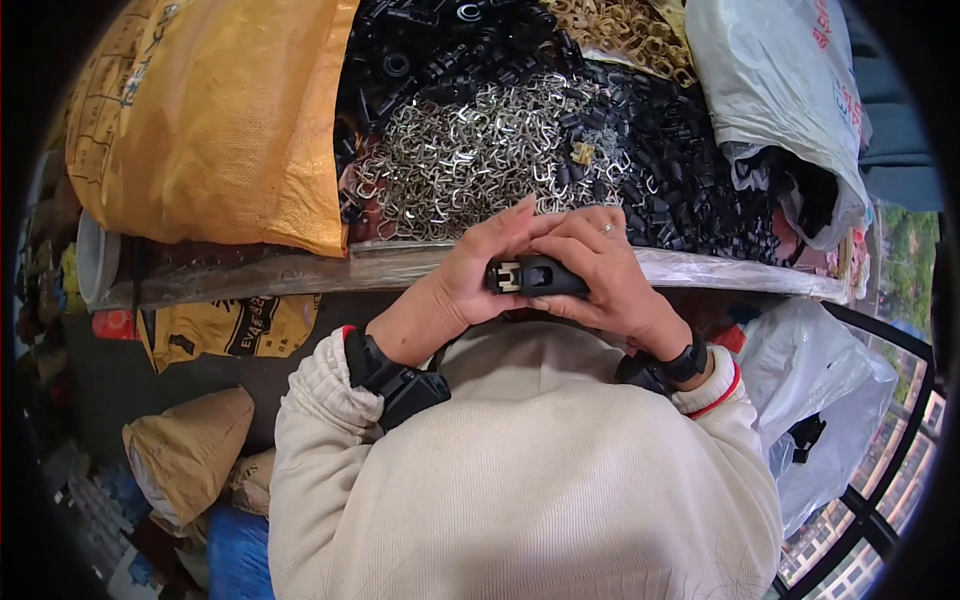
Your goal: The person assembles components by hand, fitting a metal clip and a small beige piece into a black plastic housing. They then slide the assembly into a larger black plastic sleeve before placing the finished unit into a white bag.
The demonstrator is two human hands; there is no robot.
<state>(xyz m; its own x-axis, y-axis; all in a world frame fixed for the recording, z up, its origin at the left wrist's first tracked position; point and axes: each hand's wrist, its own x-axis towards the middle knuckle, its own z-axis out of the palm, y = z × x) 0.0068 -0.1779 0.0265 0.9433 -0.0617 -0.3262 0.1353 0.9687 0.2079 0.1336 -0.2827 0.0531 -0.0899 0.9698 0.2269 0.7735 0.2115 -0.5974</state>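
Note:
Both my hands meet at the near edge of the table, around a black plastic casing (562,280). It has an oval opening on top and a tan piece (507,277) set in its left end. My left hand (482,262) cups the left end and far side, its fingers partly hidden. My right hand (597,262), with a ring on one finger, wraps the right end with fingers bent and thumb along the near side. Just beyond my hands lies a heap of silver curved metal hooks (460,150).
Black plastic parts (690,170) flank the hooks, with tan parts (630,35) behind. An orange woven sack (220,120) stands left, a white plastic bag (775,80) right. Wrapped in clear film, the table edge (700,272) runs across. Below it sit a paper sack (190,450) and a clear bag (820,380).

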